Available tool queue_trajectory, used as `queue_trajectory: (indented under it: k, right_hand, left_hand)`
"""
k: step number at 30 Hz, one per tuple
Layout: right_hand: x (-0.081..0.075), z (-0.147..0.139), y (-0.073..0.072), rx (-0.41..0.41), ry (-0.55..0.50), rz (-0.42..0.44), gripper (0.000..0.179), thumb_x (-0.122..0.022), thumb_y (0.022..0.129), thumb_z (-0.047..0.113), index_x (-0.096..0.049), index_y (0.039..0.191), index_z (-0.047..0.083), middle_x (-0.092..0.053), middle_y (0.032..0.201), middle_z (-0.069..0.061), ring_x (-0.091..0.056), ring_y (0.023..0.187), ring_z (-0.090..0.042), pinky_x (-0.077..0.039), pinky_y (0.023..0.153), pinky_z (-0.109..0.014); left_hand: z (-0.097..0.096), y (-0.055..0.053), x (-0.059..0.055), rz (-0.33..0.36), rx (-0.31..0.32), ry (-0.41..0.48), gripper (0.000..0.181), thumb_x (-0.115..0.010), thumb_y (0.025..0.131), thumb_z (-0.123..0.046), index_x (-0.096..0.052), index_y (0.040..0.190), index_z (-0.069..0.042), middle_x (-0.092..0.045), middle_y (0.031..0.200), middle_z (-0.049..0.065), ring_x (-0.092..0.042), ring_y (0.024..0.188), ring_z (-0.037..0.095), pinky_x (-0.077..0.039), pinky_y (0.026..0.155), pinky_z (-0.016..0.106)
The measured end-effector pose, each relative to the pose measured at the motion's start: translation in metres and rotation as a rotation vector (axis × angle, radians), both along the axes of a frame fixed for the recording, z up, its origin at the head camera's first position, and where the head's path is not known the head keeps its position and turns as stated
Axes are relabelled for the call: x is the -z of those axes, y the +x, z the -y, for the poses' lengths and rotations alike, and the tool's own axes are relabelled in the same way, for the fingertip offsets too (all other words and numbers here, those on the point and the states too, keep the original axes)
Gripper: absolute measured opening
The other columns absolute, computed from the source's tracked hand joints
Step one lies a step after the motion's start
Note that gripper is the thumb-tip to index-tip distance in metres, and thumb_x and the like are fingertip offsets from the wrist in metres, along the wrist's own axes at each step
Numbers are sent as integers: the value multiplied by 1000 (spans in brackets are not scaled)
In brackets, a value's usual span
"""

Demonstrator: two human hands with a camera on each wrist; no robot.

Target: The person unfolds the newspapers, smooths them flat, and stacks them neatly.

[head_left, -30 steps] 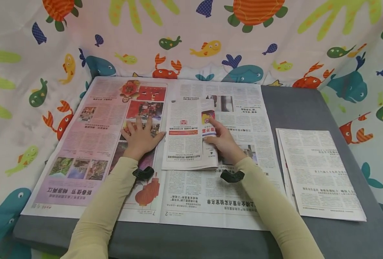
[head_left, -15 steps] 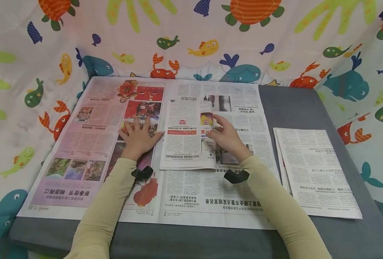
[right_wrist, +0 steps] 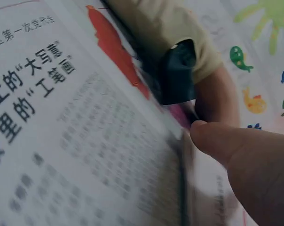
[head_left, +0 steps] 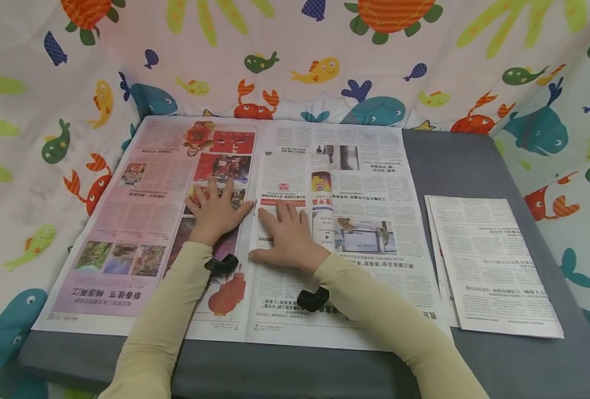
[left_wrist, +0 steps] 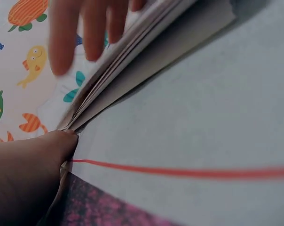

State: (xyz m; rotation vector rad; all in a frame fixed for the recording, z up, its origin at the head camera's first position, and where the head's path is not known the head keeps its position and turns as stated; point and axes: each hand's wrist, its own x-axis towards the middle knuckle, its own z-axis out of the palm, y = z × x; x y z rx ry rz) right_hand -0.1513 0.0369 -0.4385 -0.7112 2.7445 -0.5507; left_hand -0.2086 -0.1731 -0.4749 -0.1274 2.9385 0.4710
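In the head view my left hand (head_left: 217, 213) rests with spread fingers on the opened newspaper (head_left: 125, 216), over its coloured page. A smaller folded newspaper (head_left: 322, 208) lies on the printed half, just right of that hand. My right hand (head_left: 292, 241) is over the folded newspaper's near part, palm down, fingers extended and thumb out to the left. It covers part of the print. Beside the folded newspaper's layered edge (left_wrist: 118, 68) is my left thumb (left_wrist: 62, 141) in the left wrist view, with blurred fingers above. My right thumb (right_wrist: 217, 141) shows near that edge in the right wrist view.
A stack of folded newspapers (head_left: 494, 266) lies at the right on the grey table (head_left: 454, 166). Behind and at both sides hangs a curtain (head_left: 200, 61) printed with sea animals. Each wrist wears a black band device (head_left: 313, 299).
My right hand has left the right edge of the folded newspaper and moved left onto its near part, fingers now extended. The left hand has stayed in place.
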Motion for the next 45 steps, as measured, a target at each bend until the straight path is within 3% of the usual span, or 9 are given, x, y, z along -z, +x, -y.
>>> queue_trajectory:
  k: [4,9,18,22,29,31,36,45]
  right_hand:
    - [12,4,4,20,10,-5,97,-72,84,64,-31,162,24,-17,169,-23,-12,157,-46,-14,122,-69]
    - [14,6,4,37,-21,7,92,-72,86,57,-31,161,23,-17,169,-22,-11,158,-45,-12,123,-69]
    - [12,6,2,81,-182,-66,77,-69,92,27,-34,160,12,-44,157,-18,-36,149,-39,-26,116,-71]
    - [11,3,2,98,-273,-78,74,-66,94,21,-35,159,8,-48,155,-17,-42,147,-34,-29,115,-70]
    - [11,1,2,117,-447,-83,68,-59,98,12,-32,160,7,-50,154,-16,-53,140,-31,-44,114,-47]
    - [10,2,3,140,-490,-52,66,-59,100,14,-33,160,9,-50,155,-16,-52,141,-31,-43,115,-46]
    - [10,6,5,182,-539,-7,62,-60,100,15,-38,158,13,-52,154,-14,-54,140,-28,-46,113,-45]
    - [7,4,7,271,-580,-54,57,-57,98,1,-45,153,11,-61,143,-19,-65,121,-31,-53,96,-48]
  left_hand:
    - [-3,0,1,-1,2,5,95,-47,95,-70,-15,165,-16,4,170,27,11,152,61,4,114,81]
    - [-2,0,0,-7,-10,-4,95,-49,95,-70,-14,165,-16,4,170,27,11,152,60,4,114,81]
    - [-1,0,-1,-7,-9,-5,95,-48,94,-70,-14,165,-16,4,170,27,11,152,61,5,114,80]
    - [0,0,-1,-11,-5,0,94,-46,96,-70,-14,165,-16,5,170,27,11,151,61,5,114,81]
    - [0,1,-2,-6,-2,27,90,-39,97,-70,-14,165,-16,5,170,28,13,151,61,7,113,80]
    - [0,1,-3,3,-2,28,91,-38,97,-71,-14,165,-16,6,170,28,13,151,62,7,113,81]
    - [0,1,-3,22,9,10,93,-43,96,-69,-13,165,-16,7,170,28,13,150,62,6,113,81]
    - [2,0,-3,24,27,5,92,-48,96,-64,-12,166,-17,8,170,28,15,150,62,5,113,82]
